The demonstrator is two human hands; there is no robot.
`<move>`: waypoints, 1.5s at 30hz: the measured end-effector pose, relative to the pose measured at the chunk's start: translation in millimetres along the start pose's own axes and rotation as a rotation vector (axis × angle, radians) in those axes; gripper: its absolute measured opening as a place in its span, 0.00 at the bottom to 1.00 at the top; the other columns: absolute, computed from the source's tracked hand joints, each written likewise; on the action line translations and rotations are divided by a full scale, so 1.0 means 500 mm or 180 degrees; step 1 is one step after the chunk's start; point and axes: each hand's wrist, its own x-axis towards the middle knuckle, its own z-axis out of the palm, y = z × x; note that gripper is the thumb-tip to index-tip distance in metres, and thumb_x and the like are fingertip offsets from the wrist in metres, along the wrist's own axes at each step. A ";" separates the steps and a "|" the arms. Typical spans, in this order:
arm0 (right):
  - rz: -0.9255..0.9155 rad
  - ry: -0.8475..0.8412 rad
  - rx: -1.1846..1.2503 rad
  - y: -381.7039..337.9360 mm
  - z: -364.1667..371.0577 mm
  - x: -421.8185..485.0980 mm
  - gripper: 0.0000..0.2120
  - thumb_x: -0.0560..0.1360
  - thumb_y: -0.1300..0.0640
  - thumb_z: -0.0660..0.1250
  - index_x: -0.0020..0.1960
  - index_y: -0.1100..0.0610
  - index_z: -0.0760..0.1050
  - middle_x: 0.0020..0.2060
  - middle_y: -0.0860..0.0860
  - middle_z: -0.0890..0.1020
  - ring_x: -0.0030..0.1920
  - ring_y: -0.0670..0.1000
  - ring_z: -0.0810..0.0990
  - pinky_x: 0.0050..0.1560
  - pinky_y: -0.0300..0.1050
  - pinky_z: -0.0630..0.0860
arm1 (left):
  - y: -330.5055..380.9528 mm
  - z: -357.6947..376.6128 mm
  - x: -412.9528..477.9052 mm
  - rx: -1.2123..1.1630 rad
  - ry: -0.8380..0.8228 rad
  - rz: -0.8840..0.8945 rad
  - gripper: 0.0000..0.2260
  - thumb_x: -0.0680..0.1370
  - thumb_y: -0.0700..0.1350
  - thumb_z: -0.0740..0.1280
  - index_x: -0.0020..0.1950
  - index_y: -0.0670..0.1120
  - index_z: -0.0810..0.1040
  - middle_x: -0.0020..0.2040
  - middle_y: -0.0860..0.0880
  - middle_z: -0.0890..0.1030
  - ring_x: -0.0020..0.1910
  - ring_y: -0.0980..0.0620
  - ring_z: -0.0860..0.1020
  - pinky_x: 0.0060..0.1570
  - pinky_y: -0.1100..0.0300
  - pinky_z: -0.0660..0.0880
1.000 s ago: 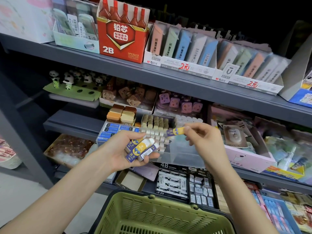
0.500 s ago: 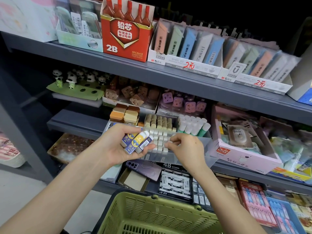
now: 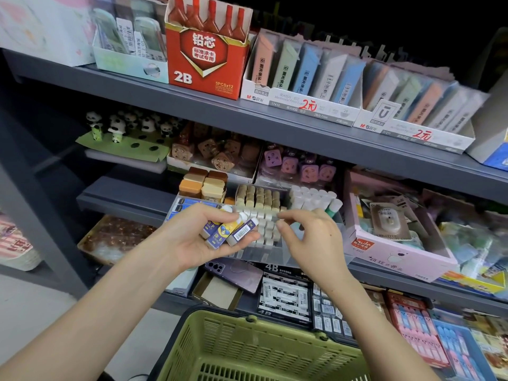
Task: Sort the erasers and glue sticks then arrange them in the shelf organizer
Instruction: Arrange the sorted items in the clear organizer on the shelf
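My left hand [image 3: 189, 240] grips a small bunch of erasers [image 3: 229, 231] in blue and yellow sleeves, one with its barcode facing up. My right hand [image 3: 310, 237] hovers just right of them with loosely curled fingers and nothing in it. Behind both hands on the middle shelf stands the clear shelf organizer [image 3: 277, 255]. It holds rows of beige and white erasers [image 3: 258, 200] and, at its right, white-capped glue sticks [image 3: 313, 198]. Blue eraser packs [image 3: 184, 207] lie at its left, partly hidden by my left hand.
A green shopping basket [image 3: 261, 350] sits below my arms. A purple phone [image 3: 236, 272] lies on the lower shelf under the organizer. A pink box [image 3: 398, 251] stands right of the organizer, stacked brown erasers [image 3: 203, 184] behind it. The upper shelf carries lead refill boxes [image 3: 206, 50].
My right hand held a blue and yellow eraser a second ago, lowered it to the organizer's rows, and has come back empty. My left hand keeps its bunch.
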 end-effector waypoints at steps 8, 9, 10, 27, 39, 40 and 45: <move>-0.0077 -0.0853 0.1468 -0.035 -0.032 -0.005 0.07 0.73 0.56 0.71 0.48 0.45 0.78 0.46 0.38 0.78 0.52 0.43 0.72 0.51 0.30 0.64 | -0.012 0.012 -0.002 0.0526 -0.0115 -0.0167 0.18 0.65 0.34 0.67 0.55 0.30 0.75 0.46 0.33 0.82 0.42 0.37 0.83 0.31 0.55 0.80; -0.0061 -0.0962 0.1521 -0.035 -0.034 -0.004 0.07 0.74 0.57 0.70 0.47 0.46 0.77 0.46 0.40 0.78 0.51 0.44 0.73 0.50 0.32 0.65 | -0.013 0.014 -0.004 0.0525 -0.0157 -0.0198 0.18 0.66 0.34 0.67 0.55 0.30 0.75 0.45 0.32 0.82 0.42 0.36 0.83 0.31 0.55 0.80; -0.0051 -0.1049 0.1573 -0.032 -0.039 -0.004 0.07 0.74 0.58 0.69 0.46 0.46 0.76 0.45 0.42 0.79 0.49 0.45 0.74 0.49 0.34 0.68 | -0.013 0.017 -0.006 0.0492 -0.0198 -0.0220 0.19 0.66 0.34 0.66 0.55 0.30 0.75 0.46 0.32 0.82 0.42 0.35 0.83 0.31 0.54 0.80; 0.0288 -0.0747 -0.0157 0.009 -0.048 0.028 0.08 0.74 0.55 0.68 0.38 0.55 0.81 0.30 0.44 0.78 0.32 0.43 0.73 0.33 0.36 0.64 | 0.005 0.005 -0.001 0.0583 0.0312 0.0084 0.11 0.77 0.38 0.64 0.58 0.39 0.73 0.48 0.39 0.84 0.34 0.48 0.83 0.20 0.68 0.69; 0.0319 -0.0667 -0.0530 0.000 0.034 -0.012 0.12 0.77 0.46 0.63 0.45 0.53 0.79 0.39 0.47 0.82 0.43 0.49 0.78 0.38 0.42 0.68 | 0.006 0.000 0.003 0.0165 0.0432 0.0177 0.04 0.76 0.31 0.62 0.49 0.34 0.75 0.46 0.34 0.78 0.40 0.41 0.81 0.25 0.63 0.74; 0.0267 -0.0663 -0.0604 0.001 0.034 -0.014 0.12 0.78 0.46 0.62 0.48 0.52 0.79 0.40 0.47 0.82 0.46 0.49 0.77 0.38 0.42 0.68 | 0.006 0.000 0.004 0.0147 0.0435 0.0167 0.05 0.76 0.30 0.62 0.50 0.33 0.75 0.46 0.34 0.78 0.40 0.41 0.81 0.25 0.63 0.75; 0.0054 -0.0440 -0.0732 -0.004 0.004 -0.018 0.11 0.79 0.47 0.60 0.53 0.49 0.79 0.43 0.44 0.82 0.49 0.48 0.74 0.43 0.43 0.70 | -0.001 0.008 0.003 0.0162 0.0238 0.0110 0.10 0.72 0.30 0.65 0.52 0.32 0.76 0.44 0.36 0.81 0.37 0.44 0.82 0.30 0.62 0.78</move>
